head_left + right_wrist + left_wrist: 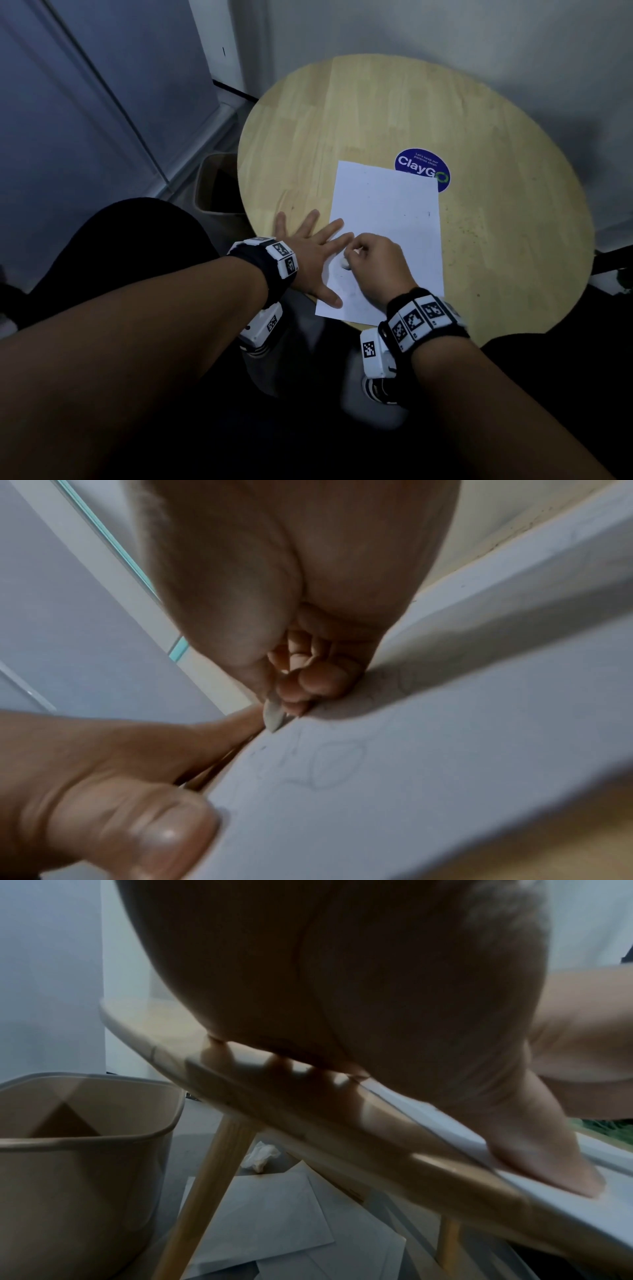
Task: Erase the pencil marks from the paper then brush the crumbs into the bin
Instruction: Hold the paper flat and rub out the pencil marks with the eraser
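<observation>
A white sheet of paper (pixel 387 219) lies on the round wooden table (pixel 376 113), near its front edge. Faint pencil loops (pixel 337 764) show on the sheet in the right wrist view. My left hand (pixel 308 246) lies flat with fingers spread, pressing the paper's left edge and the table beside it. My right hand (pixel 371 260) has its fingers curled round a small white eraser (pixel 344 263), whose tip (pixel 274 718) touches the paper close to the left hand's fingers. A beige bin (pixel 217 185) stands on the floor left of the table.
A blue round ClayGo sticker (pixel 423 168) is partly under the paper's far corner. Dark specks dot the table right of the sheet. Loose papers (pixel 274 1218) and a crumpled tissue (pixel 260 1156) lie on the floor under the table. Walls stand close behind and to the left.
</observation>
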A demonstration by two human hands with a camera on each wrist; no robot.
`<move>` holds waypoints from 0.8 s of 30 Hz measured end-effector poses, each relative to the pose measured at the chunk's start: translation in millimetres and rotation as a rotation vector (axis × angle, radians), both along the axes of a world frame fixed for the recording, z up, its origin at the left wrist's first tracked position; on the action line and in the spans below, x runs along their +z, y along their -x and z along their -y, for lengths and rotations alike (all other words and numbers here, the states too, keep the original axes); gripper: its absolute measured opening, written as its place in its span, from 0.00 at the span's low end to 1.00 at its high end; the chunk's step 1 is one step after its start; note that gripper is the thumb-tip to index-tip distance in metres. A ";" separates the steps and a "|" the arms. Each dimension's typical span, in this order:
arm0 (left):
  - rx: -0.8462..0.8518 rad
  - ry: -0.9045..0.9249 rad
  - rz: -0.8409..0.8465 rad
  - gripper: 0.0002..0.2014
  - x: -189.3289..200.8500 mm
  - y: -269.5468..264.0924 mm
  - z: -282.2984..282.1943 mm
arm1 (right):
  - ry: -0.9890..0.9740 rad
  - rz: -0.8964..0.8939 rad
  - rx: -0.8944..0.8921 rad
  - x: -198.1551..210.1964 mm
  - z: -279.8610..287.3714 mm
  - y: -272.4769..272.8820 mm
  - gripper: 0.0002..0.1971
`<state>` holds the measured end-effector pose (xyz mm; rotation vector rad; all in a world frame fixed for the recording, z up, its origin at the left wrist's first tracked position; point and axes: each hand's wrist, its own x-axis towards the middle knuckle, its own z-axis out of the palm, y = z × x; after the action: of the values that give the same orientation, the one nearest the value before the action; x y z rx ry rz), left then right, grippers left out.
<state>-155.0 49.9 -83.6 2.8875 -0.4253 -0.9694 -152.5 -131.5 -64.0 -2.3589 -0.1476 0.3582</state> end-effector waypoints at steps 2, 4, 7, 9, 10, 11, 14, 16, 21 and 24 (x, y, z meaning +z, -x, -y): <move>0.001 0.008 -0.004 0.69 -0.7 0.7 -1.6 | 0.079 -0.097 0.156 5.3 -2.4 0.6 0.08; -0.007 0.021 0.010 0.69 -2.4 1.1 -1.2 | 0.119 -0.221 0.278 10.4 -3.2 1.1 0.09; -0.010 0.017 0.010 0.69 -0.6 -0.1 -1.1 | 0.000 -0.125 0.119 5.6 -5.0 0.3 0.10; -0.007 0.026 0.008 0.69 -1.0 0.0 -1.1 | -0.042 -0.018 0.022 2.3 -7.6 1.5 0.11; -0.005 0.025 0.006 0.70 -1.0 0.6 -1.6 | -0.011 -0.001 0.052 2.5 -9.1 2.1 0.10; 0.000 0.022 0.007 0.70 -0.4 1.5 -1.7 | 0.029 -0.028 0.120 3.7 -10.4 3.0 0.10; 0.001 0.018 0.033 0.73 -1.5 2.7 0.2 | 0.088 -0.164 0.272 6.7 -12.0 3.9 0.10; 0.005 0.030 0.031 0.74 -0.6 1.8 -0.6 | 0.022 -0.092 0.125 1.9 -11.5 -0.1 0.09; 0.012 0.035 0.026 0.75 -0.6 3.4 -2.0 | 0.045 -0.080 0.154 3.7 -14.0 -0.8 0.09; 0.007 0.041 0.030 0.75 -1.5 3.0 -0.8 | 0.048 -0.132 0.220 4.2 -16.1 0.5 0.09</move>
<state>-158.0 50.7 -85.1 2.8689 -0.4316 -0.9061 -153.0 -115.4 -59.9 -2.3634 -0.3400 0.6278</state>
